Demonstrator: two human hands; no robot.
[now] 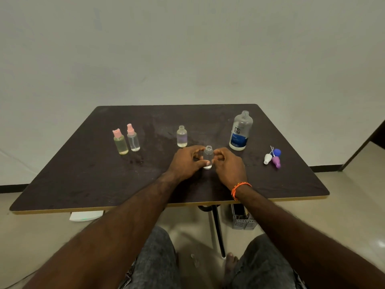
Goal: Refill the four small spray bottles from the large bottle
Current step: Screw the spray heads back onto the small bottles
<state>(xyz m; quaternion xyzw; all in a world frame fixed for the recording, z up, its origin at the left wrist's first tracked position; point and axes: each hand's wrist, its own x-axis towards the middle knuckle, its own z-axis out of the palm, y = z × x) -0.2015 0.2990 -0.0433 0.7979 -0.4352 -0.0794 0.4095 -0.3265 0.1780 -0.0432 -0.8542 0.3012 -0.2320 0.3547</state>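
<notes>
A small clear bottle with no cap stands upright on the dark table. My left hand grips it from the left, thumb across its lower part. My right hand is just to its right, fingers curled near its shoulder; whether they touch it I cannot tell. Behind stands a second uncapped small bottle. At the left stand two capped bottles with pink tops, one yellowish and one clear. The large uncapped bottle with a blue label stands at the right.
Loose caps lie at the right: a white spray head, a purple spray head and a blue cap. Under the table are its leg, a grey basket and a white device. A wall rises behind.
</notes>
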